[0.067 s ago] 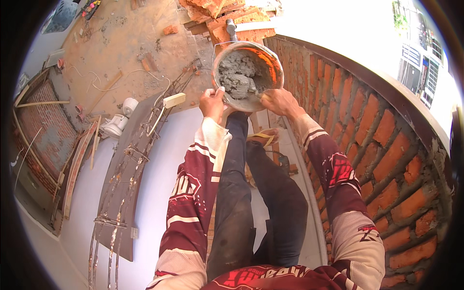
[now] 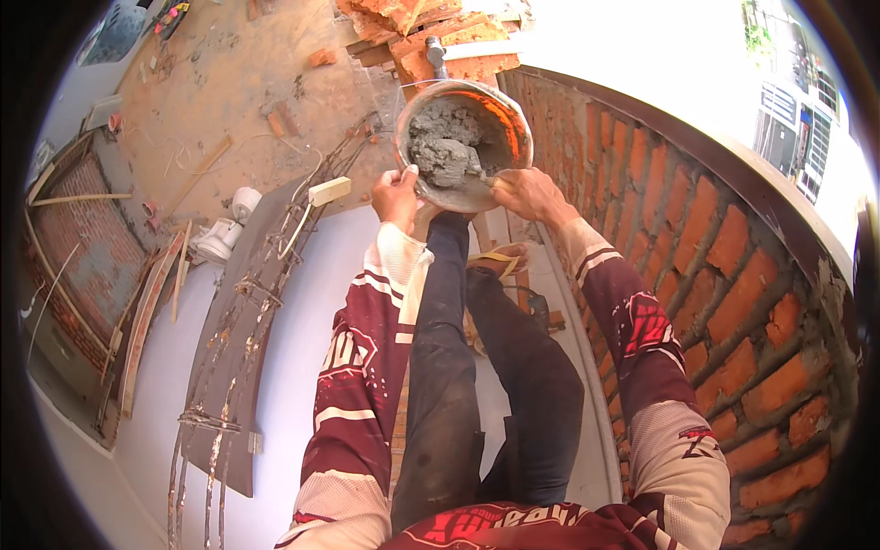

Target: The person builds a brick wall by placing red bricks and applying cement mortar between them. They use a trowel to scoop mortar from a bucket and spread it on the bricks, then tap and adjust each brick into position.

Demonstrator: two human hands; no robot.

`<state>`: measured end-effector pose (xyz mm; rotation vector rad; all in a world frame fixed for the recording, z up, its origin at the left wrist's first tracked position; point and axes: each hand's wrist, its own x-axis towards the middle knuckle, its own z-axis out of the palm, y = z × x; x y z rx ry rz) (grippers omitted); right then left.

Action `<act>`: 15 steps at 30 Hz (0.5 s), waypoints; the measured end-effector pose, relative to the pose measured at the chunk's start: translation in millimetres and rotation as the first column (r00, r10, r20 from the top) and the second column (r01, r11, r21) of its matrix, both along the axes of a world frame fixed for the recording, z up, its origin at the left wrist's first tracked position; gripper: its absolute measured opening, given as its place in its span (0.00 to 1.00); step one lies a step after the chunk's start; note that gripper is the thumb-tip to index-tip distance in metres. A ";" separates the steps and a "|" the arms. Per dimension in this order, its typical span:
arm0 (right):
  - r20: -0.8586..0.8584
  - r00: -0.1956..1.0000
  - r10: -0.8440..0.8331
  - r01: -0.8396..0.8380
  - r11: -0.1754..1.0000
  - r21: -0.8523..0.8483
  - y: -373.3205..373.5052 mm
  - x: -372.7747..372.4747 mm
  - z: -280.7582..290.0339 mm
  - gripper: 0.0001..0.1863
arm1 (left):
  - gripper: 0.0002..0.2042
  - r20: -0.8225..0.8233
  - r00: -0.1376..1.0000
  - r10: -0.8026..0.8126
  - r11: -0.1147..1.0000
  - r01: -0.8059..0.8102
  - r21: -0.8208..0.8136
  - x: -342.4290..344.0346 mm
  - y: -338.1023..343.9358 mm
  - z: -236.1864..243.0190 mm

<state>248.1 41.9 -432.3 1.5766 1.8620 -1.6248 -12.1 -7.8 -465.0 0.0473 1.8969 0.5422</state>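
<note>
An orange bucket, its rim crusted grey, is tilted so that its mouth faces me. Wet grey mortar is heaped inside, mostly toward the left. My left hand is closed on the near-left rim, thumb over the edge. At the near-right rim, my right hand is closed round the short handle of what looks like a trowel. Its mortar-coated front end reaches into the bucket, and the blade cannot be made out in the mix.
A rough brick wall runs along my right. Broken bricks and a hammer lie beyond the bucket. On my left are a dark board with rusty rebar and a pale block. My sandalled foot is below.
The bucket has shifted slightly left, together with my left hand. My right hand keeps nearly the same place, still closed on the handle.
</note>
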 end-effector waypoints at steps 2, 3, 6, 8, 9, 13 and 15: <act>-0.001 0.999 -0.032 0.032 0.998 0.049 -0.5 4.0 8.6 0.18 | 0.18 0.018 1.000 -0.014 1.000 0.015 -0.017 -9.9 -6.3 -8.0; -0.007 0.999 -0.054 0.054 0.995 0.080 -0.5 7.1 14.6 0.18 | 0.20 0.033 0.999 -0.021 0.999 0.022 -0.025 -15.9 -8.3 -10.9; -0.013 0.996 -0.091 0.092 0.991 0.102 -2.8 20.1 40.0 0.17 | 0.27 0.162 0.987 -0.004 1.000 0.004 -0.004 -31.4 -9.3 -15.3; -0.042 0.982 -0.186 0.190 0.974 0.125 -4.4 35.7 65.4 0.17 | 0.28 0.172 0.985 -0.009 1.000 0.008 0.009 -34.6 -6.8 -14.2; -0.050 0.969 -0.242 0.247 0.959 0.137 -8.4 42.5 83.2 0.17 | 0.33 0.093 0.988 -0.124 0.992 0.122 0.030 -37.4 -10.7 -7.6; -0.043 0.938 -0.345 0.346 0.917 0.199 -23.7 59.6 179.9 0.18 | 0.38 -0.058 0.966 -0.250 0.966 0.246 -0.079 -40.4 -32.3 23.9; -0.096 0.913 -0.397 0.408 0.882 0.234 -31.5 67.7 234.7 0.18 | 0.39 -0.095 0.946 -0.308 0.949 0.299 -0.099 -35.8 -54.0 39.5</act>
